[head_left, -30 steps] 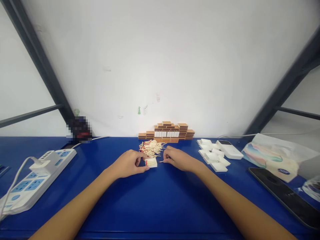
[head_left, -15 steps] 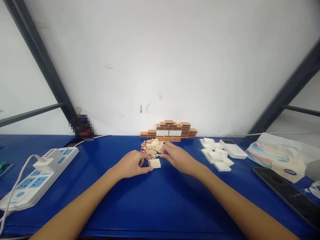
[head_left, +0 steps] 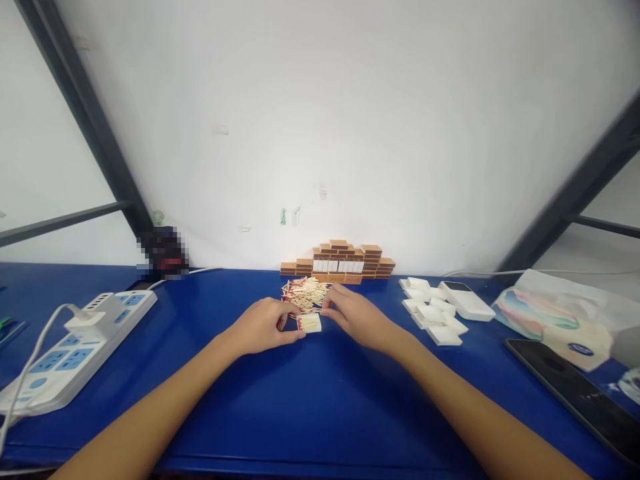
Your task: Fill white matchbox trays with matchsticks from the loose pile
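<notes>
A small white matchbox tray (head_left: 314,331) lies on the blue table, with several red-tipped matches (head_left: 311,323) side by side in it. My left hand (head_left: 261,327) grips the tray's left end between thumb and fingers. Just right of the tray, my right hand (head_left: 354,313) is closed in a pinch, and a thin matchstick (head_left: 314,310) seems to stick out leftward from its fingertips. Behind the tray, a loose heap of matches (head_left: 304,292) spreads between the two hands, its right edge partly hidden by my right fingers.
Brown matchbox sleeves (head_left: 337,279) are stacked against the wall. To the right are several white trays (head_left: 429,311), a white device (head_left: 467,301), a tissue pack (head_left: 545,313) and a phone (head_left: 570,393). A power strip (head_left: 85,360) with a cable lies left.
A matchstick now shows between my right fingertips and the tray. The matches in the tray look more spread across it. Both hands stay almost in place, and the view shifts slightly.
</notes>
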Demonstrator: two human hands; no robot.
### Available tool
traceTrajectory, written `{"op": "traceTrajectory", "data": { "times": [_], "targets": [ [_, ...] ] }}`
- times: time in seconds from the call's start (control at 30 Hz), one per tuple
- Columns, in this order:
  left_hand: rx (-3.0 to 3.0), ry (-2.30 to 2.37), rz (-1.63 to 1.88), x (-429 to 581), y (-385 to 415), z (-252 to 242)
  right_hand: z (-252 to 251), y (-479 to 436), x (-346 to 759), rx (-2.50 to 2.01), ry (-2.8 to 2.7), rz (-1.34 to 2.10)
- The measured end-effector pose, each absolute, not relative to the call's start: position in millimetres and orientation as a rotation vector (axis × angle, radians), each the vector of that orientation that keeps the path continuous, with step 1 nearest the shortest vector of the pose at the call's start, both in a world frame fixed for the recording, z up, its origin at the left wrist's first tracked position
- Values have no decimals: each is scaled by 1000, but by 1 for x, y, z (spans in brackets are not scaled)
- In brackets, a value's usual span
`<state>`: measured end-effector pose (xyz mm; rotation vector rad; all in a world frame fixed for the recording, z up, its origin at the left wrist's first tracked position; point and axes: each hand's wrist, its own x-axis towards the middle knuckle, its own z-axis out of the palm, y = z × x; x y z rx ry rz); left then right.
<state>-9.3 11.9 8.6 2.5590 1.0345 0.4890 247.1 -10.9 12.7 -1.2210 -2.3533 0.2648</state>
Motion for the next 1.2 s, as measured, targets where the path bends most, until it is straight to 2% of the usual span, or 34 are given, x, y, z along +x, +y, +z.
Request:
{"op": "traceTrajectory", "data": {
  "times": [0.47,0.73,1.2],
  "targets": [
    [2572,1046,498,-8,8,10,5,-14,238,-1073,-2348,276],
    [2617,1137,505,-12,11,17,9,8,269,-1435,-2332,72],
    [2603,1090,423,-10,9,14,4,9,284,-1643,-2404,453]
  ]
}}
